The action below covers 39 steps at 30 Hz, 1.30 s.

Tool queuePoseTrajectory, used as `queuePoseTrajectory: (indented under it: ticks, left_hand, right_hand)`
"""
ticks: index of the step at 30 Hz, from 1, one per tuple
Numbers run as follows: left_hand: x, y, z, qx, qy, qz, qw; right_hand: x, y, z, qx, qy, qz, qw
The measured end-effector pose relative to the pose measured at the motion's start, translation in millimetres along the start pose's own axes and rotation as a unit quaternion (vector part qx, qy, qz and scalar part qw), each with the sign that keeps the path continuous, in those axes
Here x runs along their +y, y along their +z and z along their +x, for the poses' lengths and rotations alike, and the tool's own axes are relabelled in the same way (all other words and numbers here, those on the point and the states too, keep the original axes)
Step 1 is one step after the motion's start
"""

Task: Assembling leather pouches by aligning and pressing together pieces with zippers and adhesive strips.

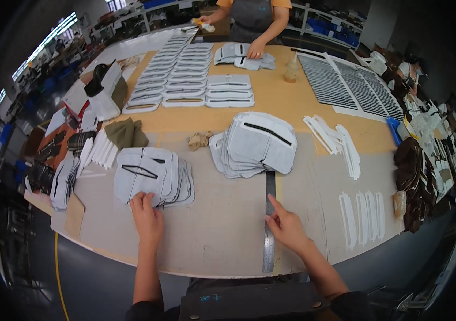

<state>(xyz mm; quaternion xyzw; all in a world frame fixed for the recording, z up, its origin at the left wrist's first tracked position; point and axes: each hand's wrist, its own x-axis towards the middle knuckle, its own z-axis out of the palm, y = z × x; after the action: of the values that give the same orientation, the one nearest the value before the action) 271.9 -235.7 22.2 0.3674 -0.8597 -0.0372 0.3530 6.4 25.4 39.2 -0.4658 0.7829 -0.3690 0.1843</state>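
Observation:
My left hand (146,215) rests on the near edge of a stack of grey fabric panels (150,174) with a dark slit, fingers spread on the top piece. My right hand (287,227) lies flat beside a long steel ruler (268,222), fingertips touching it, holding nothing. The ruler runs away from me toward a second, larger pile of grey panels (257,143) with a black zipper slit.
White strips (362,216) lie at right, more (335,140) beyond. Rows of grey panels (185,75) fill the far table. Another person's hand (255,52) rests on panels opposite. A crumpled rag (199,140), olive cloth (126,132) and dark brown pieces (412,176) lie around.

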Motion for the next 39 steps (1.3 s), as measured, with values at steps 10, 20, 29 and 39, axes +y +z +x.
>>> queuePoseTrajectory:
  ticks: [10, 20, 29, 39]
  left_hand:
    - [13, -2, 12, 0.024, 0.017, 0.039, 0.999]
    - [24, -36, 25, 0.067, -0.059, -0.145, 0.986]
    - [165, -3, -20, -0.165, 0.065, -0.392, 0.903]
    - [103, 25, 26, -0.398, 0.069, -0.195, 0.894]
  right_hand:
    - [-26, 6, 21, -0.014, -0.043, 0.077, 0.996]
    - [-33, 13, 21, -0.104, 0.000, 0.156, 0.982]
    - [-29, -7, 24, -0.144, 0.189, 0.648, 0.724]
    - [-13, -22, -4, -0.075, 0.239, 0.347, 0.904]
